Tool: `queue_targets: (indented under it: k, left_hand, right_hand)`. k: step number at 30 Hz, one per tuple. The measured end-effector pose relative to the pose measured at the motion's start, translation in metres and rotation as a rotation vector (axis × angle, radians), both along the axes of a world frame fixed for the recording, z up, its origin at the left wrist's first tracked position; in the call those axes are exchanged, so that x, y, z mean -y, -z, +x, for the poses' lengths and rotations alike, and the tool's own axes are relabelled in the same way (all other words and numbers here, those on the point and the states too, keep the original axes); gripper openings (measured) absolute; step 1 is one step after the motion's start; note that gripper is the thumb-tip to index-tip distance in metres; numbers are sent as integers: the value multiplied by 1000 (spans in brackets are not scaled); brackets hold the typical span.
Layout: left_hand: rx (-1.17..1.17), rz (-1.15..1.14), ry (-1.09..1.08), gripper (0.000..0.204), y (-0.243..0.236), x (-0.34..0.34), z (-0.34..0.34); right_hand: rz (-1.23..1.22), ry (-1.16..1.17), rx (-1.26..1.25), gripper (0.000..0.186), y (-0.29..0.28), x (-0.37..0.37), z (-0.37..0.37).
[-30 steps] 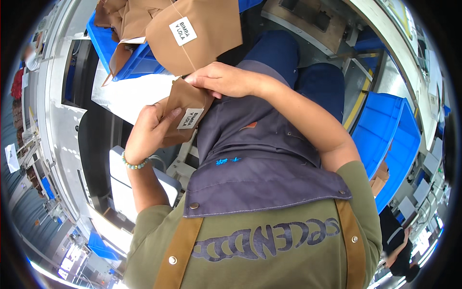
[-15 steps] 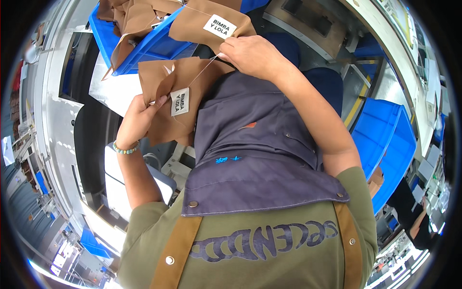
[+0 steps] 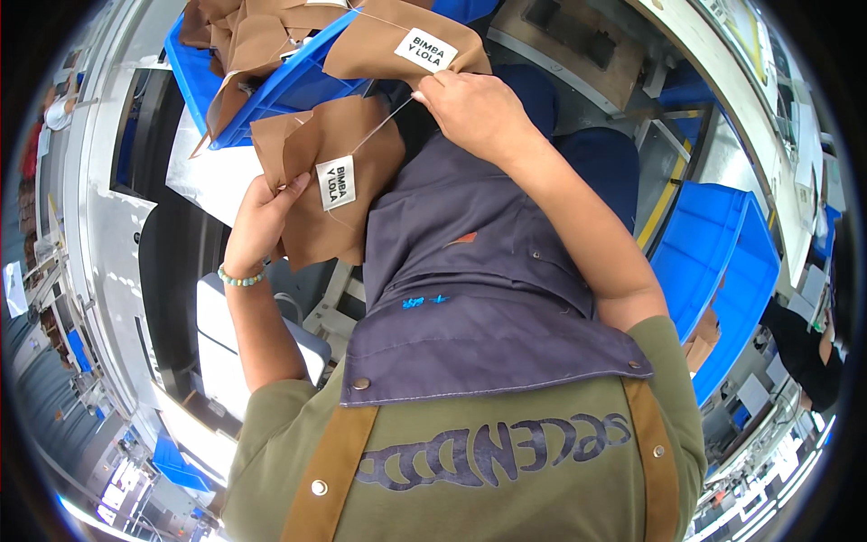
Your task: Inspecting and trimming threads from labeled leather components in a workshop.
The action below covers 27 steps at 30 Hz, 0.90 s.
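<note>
The left hand [image 3: 262, 217] is closed on a brown piece of fabric [image 3: 330, 185] that carries a white sewn label [image 3: 335, 182]; the fingers pinch its left edge, and the piece hangs to the right of the hand and a little below it, in front of the dark grey apron [image 3: 470, 289]. The right hand [image 3: 465, 108] is closed narrow, the fingertips pinching a thin thread [image 3: 379, 126] that runs down and to the left from this hand to the label on the held piece. Just above the right hand and touching its fingers lies a second brown piece [image 3: 379, 41] with its own white label, which rests over the rim of a blue bin [image 3: 289, 86]. This bin is above the left hand and is filled with more brown pieces [image 3: 244, 36], crumpled together. Below the left hand a beaded bracelet [image 3: 239, 278] sits on the wrist. To the right of the right forearm, well apart, stands another blue bin [image 3: 713, 262]. The apron hides the lap and whatever is under the held piece.
</note>
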<state>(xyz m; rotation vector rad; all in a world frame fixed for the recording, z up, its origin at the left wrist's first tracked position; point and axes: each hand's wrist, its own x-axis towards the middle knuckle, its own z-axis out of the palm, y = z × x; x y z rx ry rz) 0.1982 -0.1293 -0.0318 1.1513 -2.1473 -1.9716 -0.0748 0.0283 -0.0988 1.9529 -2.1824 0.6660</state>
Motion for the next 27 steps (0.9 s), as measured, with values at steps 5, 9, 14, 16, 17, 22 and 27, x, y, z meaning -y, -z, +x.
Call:
queue_targets:
  k: [5, 9, 14, 16, 17, 22, 27]
  left_hand:
    - [58, -75, -89, 31, 28, 15, 13]
    - [-134, 48, -530, 30, 51, -2, -10]
    - [-450, 453, -741, 31, 70, -49, -51]
    - [-585, 621, -713, 37, 62, -60, -57]
    - [-631, 700, -742, 40, 48, -65, -64]
    - [-486, 322, -585, 32, 33, -71, -67]
    - [-361, -26, -394, 19, 37, -41, -46]
  right_hand:
    - [-36, 138, 364, 27, -38, -8, -12]
    - [-7, -89, 1053, 24, -77, -26, 19]
    - [74, -246, 977, 21, -49, -31, 75]
    - [117, -253, 934, 20, -33, -28, 84]
    - [131, -260, 921, 22, -28, -27, 86]
    - [220, -275, 904, 26, -26, -20, 83]
    - [185, -469, 1361, 32, -47, -13, 47]
